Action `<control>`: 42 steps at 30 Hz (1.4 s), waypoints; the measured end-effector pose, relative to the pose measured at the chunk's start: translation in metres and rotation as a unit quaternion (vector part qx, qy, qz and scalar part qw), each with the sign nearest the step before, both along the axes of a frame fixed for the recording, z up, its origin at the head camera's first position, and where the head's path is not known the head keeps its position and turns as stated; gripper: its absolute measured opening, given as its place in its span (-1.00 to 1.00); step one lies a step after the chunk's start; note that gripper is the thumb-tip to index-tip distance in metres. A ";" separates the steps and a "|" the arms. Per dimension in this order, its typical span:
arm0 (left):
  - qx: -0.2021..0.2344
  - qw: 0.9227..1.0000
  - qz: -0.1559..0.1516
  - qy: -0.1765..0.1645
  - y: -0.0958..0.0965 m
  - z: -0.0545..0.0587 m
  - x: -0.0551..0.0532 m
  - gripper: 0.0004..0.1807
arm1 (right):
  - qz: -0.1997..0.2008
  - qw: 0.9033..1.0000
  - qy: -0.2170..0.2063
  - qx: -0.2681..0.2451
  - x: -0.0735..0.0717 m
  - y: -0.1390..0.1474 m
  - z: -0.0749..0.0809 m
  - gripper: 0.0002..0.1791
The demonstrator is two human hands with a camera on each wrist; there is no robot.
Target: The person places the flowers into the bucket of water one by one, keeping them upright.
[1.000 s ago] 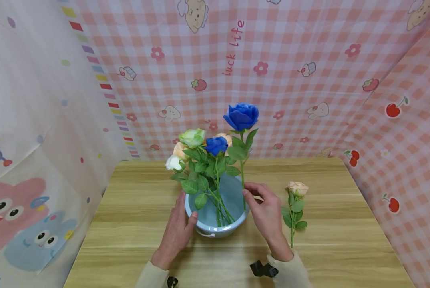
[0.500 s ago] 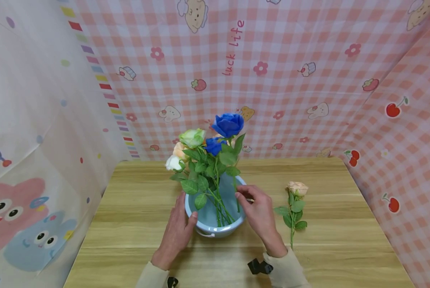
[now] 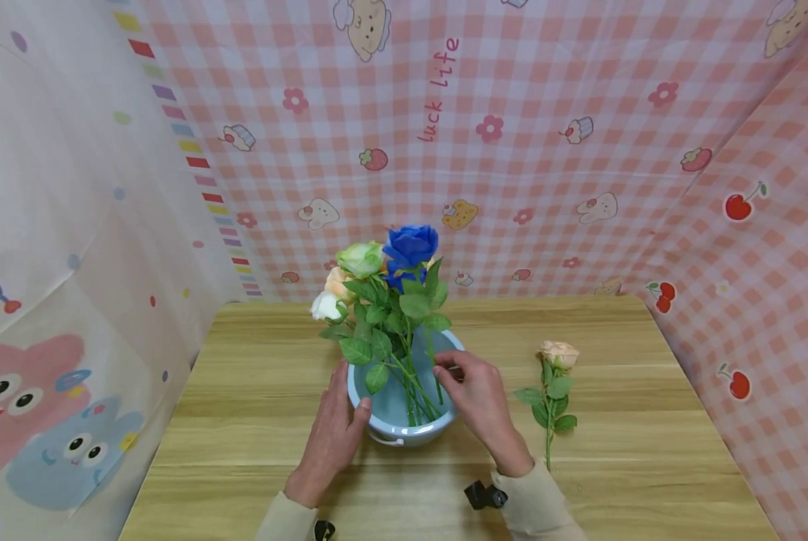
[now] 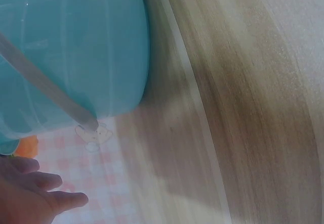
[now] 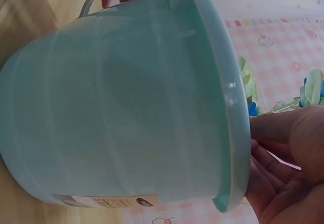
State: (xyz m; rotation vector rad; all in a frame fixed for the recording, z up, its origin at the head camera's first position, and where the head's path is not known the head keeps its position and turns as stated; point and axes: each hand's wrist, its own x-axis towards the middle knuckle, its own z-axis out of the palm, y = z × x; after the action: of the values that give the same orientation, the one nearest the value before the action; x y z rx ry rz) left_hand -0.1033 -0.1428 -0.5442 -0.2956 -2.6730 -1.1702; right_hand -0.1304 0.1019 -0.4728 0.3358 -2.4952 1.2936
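Observation:
A light blue bucket [image 3: 358, 406] stands on the table, holding several roses: a green-white rose [image 3: 360, 259], a white rose [image 3: 326, 306], a peach rose [image 3: 337, 283] and a blue rose [image 3: 404, 278]. My left hand [image 3: 333, 436] holds the bucket's left side, thumb over the rim and fingers outside. With thumb and fingertips, my right hand [image 3: 478, 394] pinches the stem of another blue rose [image 3: 412, 243] at the right rim, its stem end inside the bucket. The right wrist view shows the right hand [image 5: 288, 158] beside the bucket's rim [image 5: 235, 113].
A peach rose [image 3: 558, 355] with leaves lies on the wooden table [image 3: 620, 436] right of the bucket. The bucket's handle [image 4: 50, 90] hangs along its side. Pink checked cloth [image 3: 546, 90] stands behind the table, and white cloth on the left.
My right hand has moved left and slightly down with the blue rose, whose bloom now overlaps the other blue one. The left hand and bucket have stayed put.

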 end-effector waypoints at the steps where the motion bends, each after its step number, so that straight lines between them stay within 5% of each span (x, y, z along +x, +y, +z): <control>1: 0.000 1.000 0.000 -0.002 0.000 0.000 0.000 -0.17 | 0.001 1.000 -0.002 0.007 -0.001 -0.001 0.001 -0.87; 16: 0.000 1.000 0.000 -0.001 0.000 0.001 0.000 -0.17 | 0.033 0.993 -0.055 0.103 -0.013 -0.010 0.008 -0.91; 28: 0.001 1.000 0.002 -0.011 0.001 0.001 0.001 -0.17 | 0.059 0.987 -0.071 0.134 -0.022 -0.018 0.007 -0.93; 42: 0.002 1.000 -0.002 -0.015 0.001 0.002 0.001 -0.17 | 0.077 0.969 -0.104 0.211 -0.028 -0.029 0.010 -0.95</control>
State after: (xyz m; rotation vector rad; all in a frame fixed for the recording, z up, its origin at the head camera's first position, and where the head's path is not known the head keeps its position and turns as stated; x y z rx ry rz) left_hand -0.1020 -0.1417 -0.5425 -0.2840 -2.6971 -1.1897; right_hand -0.1582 0.0726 -0.4627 0.5240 -2.9714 0.8732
